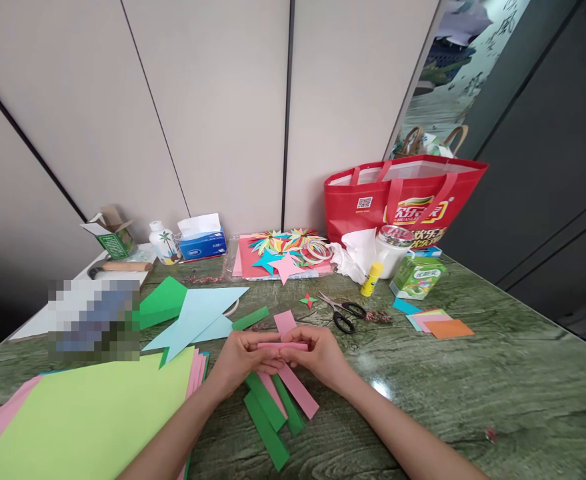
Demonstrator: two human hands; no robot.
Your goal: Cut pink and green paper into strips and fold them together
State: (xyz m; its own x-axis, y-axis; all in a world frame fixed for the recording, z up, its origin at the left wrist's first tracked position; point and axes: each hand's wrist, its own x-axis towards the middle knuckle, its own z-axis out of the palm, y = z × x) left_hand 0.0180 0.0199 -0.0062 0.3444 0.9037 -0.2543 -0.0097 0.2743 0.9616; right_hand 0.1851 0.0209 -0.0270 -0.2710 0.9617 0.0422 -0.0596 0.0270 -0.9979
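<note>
Between my fingertips is a narrow folded strip of pink paper (283, 346), held level above the table. My left hand (247, 360) pinches its left end, and my right hand (317, 352) pinches the right end. Underneath and in front of the hands lie loose pink strips (300, 393) and several green strips (267, 427), partly overlapping. Just beyond the hands rest a small red and green paper star (309, 301) and black-handled scissors (341, 313) with their blades apart.
Stacked coloured sheets (107, 407) fill the left front. Light blue paper pieces (197, 320) lie behind them. A yellow glue stick (371, 280), a green box (417, 277) and a red bag (403, 200) stand at the back right. Small paper pieces (437, 323) lie right.
</note>
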